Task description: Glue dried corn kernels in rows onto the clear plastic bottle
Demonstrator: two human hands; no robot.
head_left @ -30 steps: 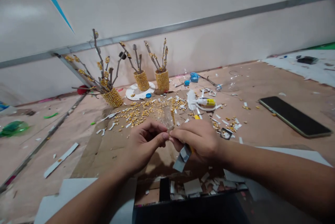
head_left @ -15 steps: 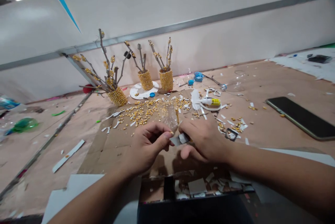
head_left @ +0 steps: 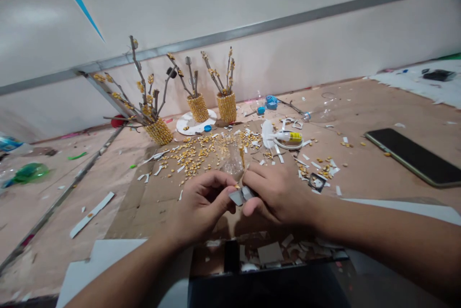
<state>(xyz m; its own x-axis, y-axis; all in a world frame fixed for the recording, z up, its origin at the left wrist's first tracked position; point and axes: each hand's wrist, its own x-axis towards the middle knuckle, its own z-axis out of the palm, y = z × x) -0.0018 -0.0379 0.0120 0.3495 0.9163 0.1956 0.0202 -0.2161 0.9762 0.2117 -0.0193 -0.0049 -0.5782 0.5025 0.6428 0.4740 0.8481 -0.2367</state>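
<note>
My right hand (head_left: 275, 192) is closed around what looks like a utility knife, its flat grey blade (head_left: 236, 197) pointing left; the handle is mostly hidden in the palm. My left hand (head_left: 209, 200) is closed in a pinch, thumb and forefinger on a small yellow corn kernel (head_left: 236, 186). Blade and left thumb tip meet or nearly meet. Just beyond the hands stands a clear plastic bottle piece (head_left: 230, 159) with a strip of kernels on its right side. Loose corn kernels (head_left: 194, 159) lie scattered behind my left hand.
Three kernel-covered pots with twigs (head_left: 226, 107) stand near the wall. A glue bottle (head_left: 290, 137) lies on a white ring, right of the plastic piece. Farther right rests a phone (head_left: 414, 156). Cardboard (head_left: 144, 207) and paper scraps (head_left: 91, 214) cover parts of the table.
The blade has turned slightly and its tip now sits against or near the left thumb. Both hands stay close together; the view has shifted a little.
</note>
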